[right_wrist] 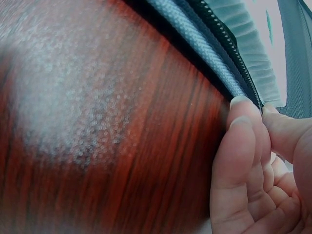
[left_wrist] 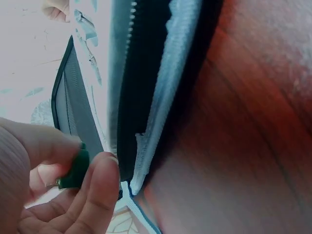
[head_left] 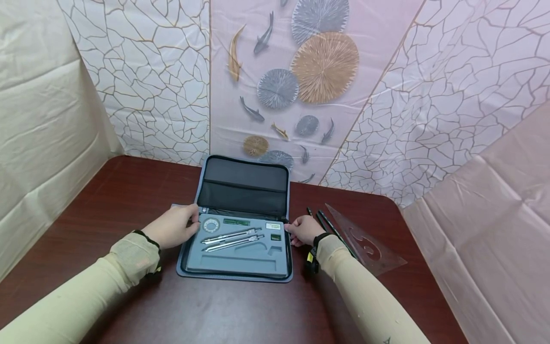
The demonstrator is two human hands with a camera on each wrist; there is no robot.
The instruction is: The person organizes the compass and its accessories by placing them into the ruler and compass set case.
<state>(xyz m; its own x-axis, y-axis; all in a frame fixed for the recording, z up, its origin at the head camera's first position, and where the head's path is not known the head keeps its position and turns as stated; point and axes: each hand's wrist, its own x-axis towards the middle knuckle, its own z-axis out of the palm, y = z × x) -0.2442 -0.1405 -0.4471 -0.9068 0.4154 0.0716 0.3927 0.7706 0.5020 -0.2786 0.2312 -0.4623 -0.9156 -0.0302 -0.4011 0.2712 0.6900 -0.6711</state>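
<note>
A blue zip case (head_left: 234, 277) lies unfolded on the table, its dark lid (head_left: 245, 191) raised at the back. Its grey tray (head_left: 206, 264) bears two silver compasses (head_left: 232, 235), a round white piece (head_left: 211, 225), a green piece (head_left: 236, 222) and a small white box (head_left: 272, 226). At the tray's left back corner is my left hand (head_left: 174, 227); the left wrist view shows its thumb and fingers pinching a small dark green object (left_wrist: 75, 170). My right hand (head_left: 305, 229) pinches the case's zipped edge (right_wrist: 239, 87) on the right side.
Right of the case lie dark pencils or sticks (head_left: 333, 227) and a clear triangular ruler (head_left: 384, 255) with a curved cut-out. The brown table (head_left: 142, 191) meets patterned cloth (head_left: 150, 86) at the back and plain cloth at both sides.
</note>
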